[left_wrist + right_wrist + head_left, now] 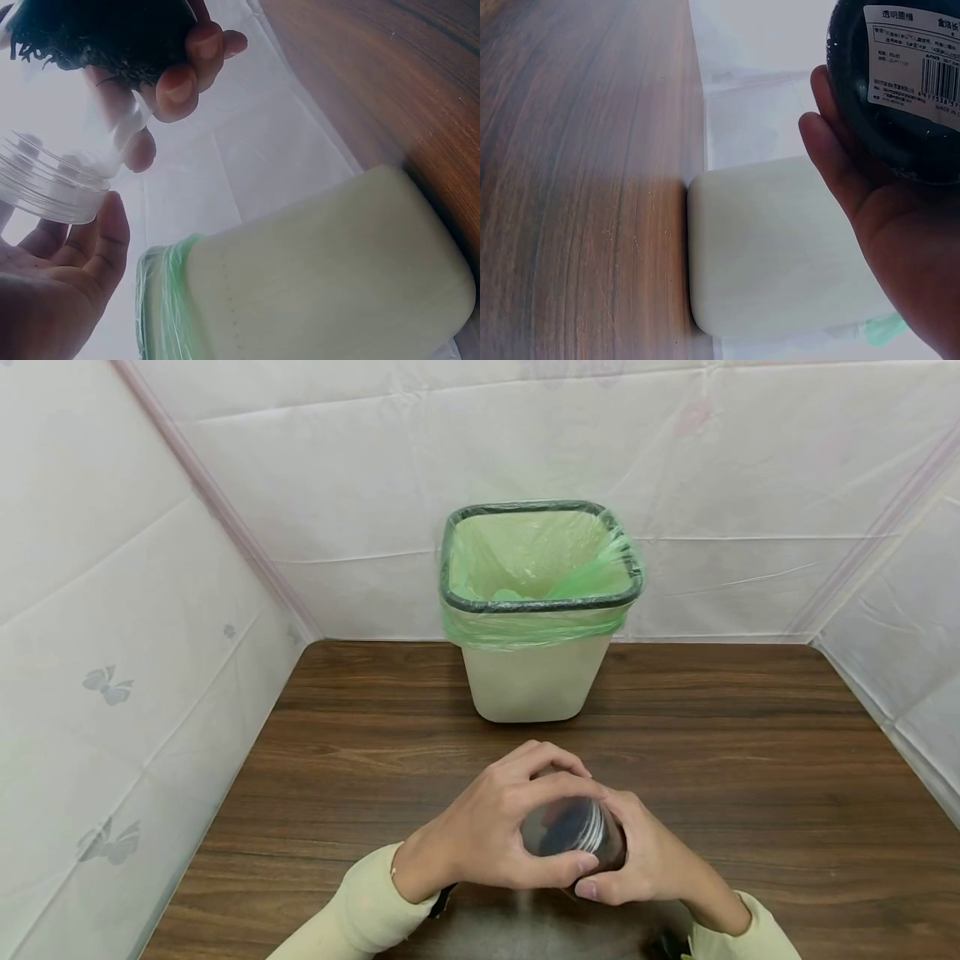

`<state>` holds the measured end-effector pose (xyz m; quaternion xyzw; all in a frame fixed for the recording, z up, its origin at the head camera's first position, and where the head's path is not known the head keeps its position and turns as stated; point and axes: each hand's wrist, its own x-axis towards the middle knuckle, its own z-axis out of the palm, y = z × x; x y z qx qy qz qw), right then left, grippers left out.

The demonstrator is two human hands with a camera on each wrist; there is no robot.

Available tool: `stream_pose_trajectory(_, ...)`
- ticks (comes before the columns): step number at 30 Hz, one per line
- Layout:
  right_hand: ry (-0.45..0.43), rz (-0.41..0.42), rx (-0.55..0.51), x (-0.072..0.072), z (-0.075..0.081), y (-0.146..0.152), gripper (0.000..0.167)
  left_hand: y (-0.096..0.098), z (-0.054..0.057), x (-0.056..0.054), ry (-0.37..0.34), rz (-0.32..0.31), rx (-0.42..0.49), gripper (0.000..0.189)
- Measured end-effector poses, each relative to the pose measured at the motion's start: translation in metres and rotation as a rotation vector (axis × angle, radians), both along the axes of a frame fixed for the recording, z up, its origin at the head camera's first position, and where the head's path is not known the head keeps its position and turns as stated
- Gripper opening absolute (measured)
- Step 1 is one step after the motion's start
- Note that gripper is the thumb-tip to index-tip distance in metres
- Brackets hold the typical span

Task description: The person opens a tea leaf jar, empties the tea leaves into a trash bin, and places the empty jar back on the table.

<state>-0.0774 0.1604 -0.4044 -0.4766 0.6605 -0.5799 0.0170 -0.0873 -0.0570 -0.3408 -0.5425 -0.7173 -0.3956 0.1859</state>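
Both hands hold a clear plastic jar [573,827] above the near part of the table. Dark, shredded-looking contents [105,37] are packed toward its base in the left wrist view. My left hand [517,818] curls its thumb and fingers around the jar's ribbed, clear top end [52,184]. Lower down, my right hand [648,852] grips the jar's body from the right, with fingertips [180,86] against its side. In the right wrist view, the jar's dark base [892,142] faces the camera and bears a white barcode label [922,64].
A cream waste bin [534,681] with a dark rim stands beyond the hands at the back of the wooden table [360,760]. It is lined with a green plastic bag [536,631]. Pale sheeting [360,485] hangs around the table's back and sides.
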Motion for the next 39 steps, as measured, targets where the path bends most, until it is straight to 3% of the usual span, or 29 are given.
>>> stream_pose_trajectory(13, 0.019, -0.056, 0.020, 0.0014, -0.0004, 0.0029, 0.069, 0.0002, -0.0031, -0.0002, -0.041, 0.006, 0.018, 0.037)
stream_pose_trajectory(24, 0.047, -0.125, 0.062, 0.0017, -0.0008, 0.0049, 0.062, -0.0001, -0.0030, -0.0008, -0.055, 0.009, 0.039, 0.042)
stream_pose_trajectory(31, 0.040, -0.103, 0.039, 0.0009, -0.0018, 0.0057, 0.062, -0.0013, -0.0033, -0.0005, -0.054, 0.015, 0.043, 0.041)
stream_pose_trajectory(39, 0.017, -0.111, 0.048, 0.0006, -0.0006, 0.0075, 0.074, -0.0023, -0.0037, -0.0004, -0.061, 0.025, 0.043, 0.041)
